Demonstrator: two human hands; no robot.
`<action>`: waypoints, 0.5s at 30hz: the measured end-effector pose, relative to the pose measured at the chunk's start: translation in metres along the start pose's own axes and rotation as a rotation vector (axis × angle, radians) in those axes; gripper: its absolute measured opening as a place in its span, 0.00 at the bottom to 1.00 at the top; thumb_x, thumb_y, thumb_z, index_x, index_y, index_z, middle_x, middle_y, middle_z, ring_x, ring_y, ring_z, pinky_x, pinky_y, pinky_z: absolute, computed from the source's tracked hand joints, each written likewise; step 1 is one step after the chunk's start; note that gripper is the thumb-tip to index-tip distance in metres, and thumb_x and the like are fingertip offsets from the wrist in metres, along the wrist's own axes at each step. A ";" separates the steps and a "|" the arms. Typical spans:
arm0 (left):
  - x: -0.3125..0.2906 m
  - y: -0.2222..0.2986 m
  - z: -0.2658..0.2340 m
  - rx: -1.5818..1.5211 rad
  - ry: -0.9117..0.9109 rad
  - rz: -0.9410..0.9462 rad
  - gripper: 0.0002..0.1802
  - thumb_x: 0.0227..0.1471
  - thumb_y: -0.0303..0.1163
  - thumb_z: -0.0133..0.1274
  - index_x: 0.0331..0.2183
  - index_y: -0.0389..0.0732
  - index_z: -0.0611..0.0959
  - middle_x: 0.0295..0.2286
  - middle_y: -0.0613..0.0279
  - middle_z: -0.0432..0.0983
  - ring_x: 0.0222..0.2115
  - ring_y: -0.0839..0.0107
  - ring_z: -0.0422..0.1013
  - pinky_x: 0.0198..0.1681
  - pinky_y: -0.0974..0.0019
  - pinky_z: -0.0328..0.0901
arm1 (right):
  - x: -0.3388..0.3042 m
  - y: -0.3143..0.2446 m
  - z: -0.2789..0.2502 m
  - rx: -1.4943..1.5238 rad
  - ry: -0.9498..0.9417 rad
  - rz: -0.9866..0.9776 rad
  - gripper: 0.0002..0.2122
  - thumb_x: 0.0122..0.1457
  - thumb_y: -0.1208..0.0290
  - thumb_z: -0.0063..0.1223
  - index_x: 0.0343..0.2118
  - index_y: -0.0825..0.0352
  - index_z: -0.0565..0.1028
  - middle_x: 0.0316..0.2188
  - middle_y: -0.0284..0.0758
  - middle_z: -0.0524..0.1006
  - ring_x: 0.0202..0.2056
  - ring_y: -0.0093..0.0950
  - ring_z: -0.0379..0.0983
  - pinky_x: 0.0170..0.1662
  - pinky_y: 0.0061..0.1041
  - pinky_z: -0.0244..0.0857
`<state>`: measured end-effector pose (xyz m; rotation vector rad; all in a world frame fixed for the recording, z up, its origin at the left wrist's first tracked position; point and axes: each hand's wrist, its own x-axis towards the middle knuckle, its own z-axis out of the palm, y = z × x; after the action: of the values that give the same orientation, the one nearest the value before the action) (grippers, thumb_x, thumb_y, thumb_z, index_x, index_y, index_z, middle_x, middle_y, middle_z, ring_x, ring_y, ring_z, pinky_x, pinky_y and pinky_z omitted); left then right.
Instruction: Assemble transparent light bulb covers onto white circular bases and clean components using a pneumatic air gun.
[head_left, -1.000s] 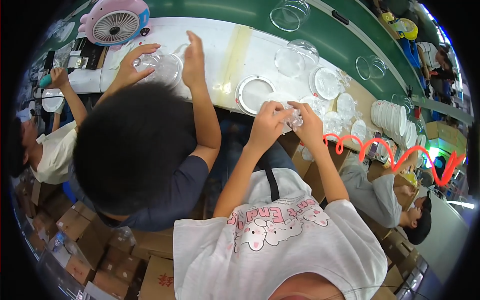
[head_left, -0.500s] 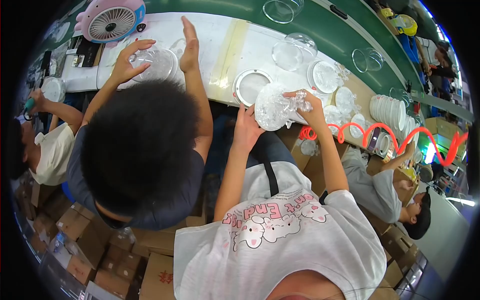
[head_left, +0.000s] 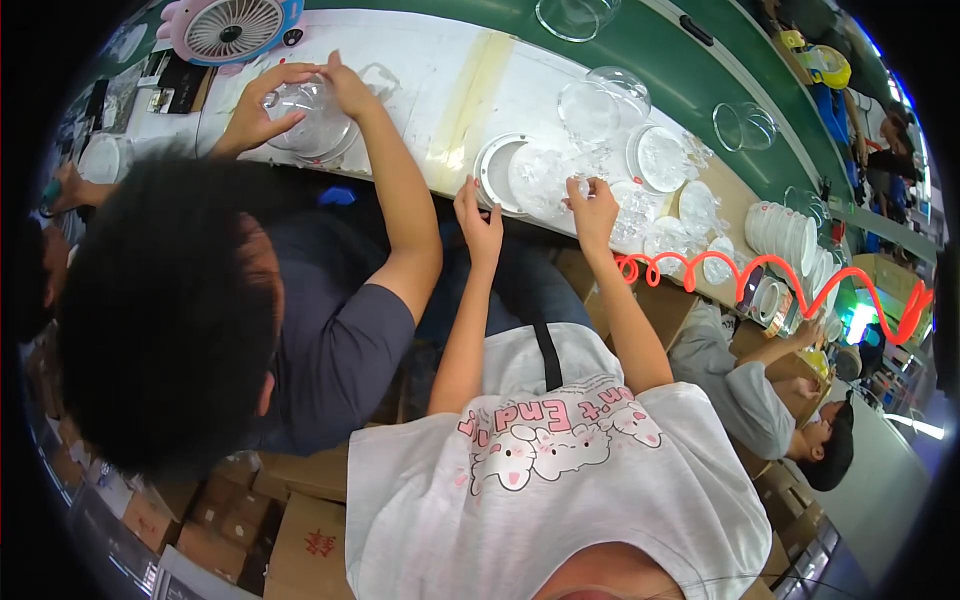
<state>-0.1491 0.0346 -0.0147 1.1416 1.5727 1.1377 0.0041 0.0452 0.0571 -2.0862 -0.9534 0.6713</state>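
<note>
A round disc (head_left: pixel 536 182) with clear, glassy flower-like pieces lies tilted over the right part of a white ring (head_left: pixel 490 176) at the table's front edge. My right hand (head_left: pixel 596 208) pinches the clear branching part at the disc's right side. Beside the ring's lower left rim is my left hand (head_left: pixel 480 226), its fingers apart and nothing held in it. Whether its fingertips touch the rim I cannot tell. Right of my right hand lie more discs with clear decorations (head_left: pixel 662 160). A clear dome cover (head_left: pixel 604 104) rests just behind.
At left, a co-worker's hands (head_left: pixel 300 100) hold a clear dome. A pink and blue fan (head_left: pixel 230 32) stands at the far left. A red coiled hose (head_left: pixel 770 262) crosses the right side. Stacked white rings (head_left: pixel 782 232) stand at right; cardboard boxes (head_left: pixel 310 530) lie below.
My right hand has moved the decorated disc up and forward from the table's edge onto the white ring. My left hand has let go of the disc. The co-worker has leaned left.
</note>
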 end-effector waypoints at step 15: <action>0.039 0.018 -0.010 0.508 -0.358 0.244 0.67 0.17 0.39 0.70 0.58 0.44 0.48 0.58 0.51 0.40 0.54 0.49 0.47 0.52 0.49 0.47 | 0.021 0.004 0.005 0.335 -0.032 0.242 0.29 0.45 0.73 0.56 0.46 0.76 0.52 0.23 0.44 0.70 0.18 0.29 0.73 0.19 0.22 0.67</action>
<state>-0.1640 0.0732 0.0003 1.8015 1.5009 0.6348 0.0145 0.0620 0.0474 -1.9075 -0.5612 0.9227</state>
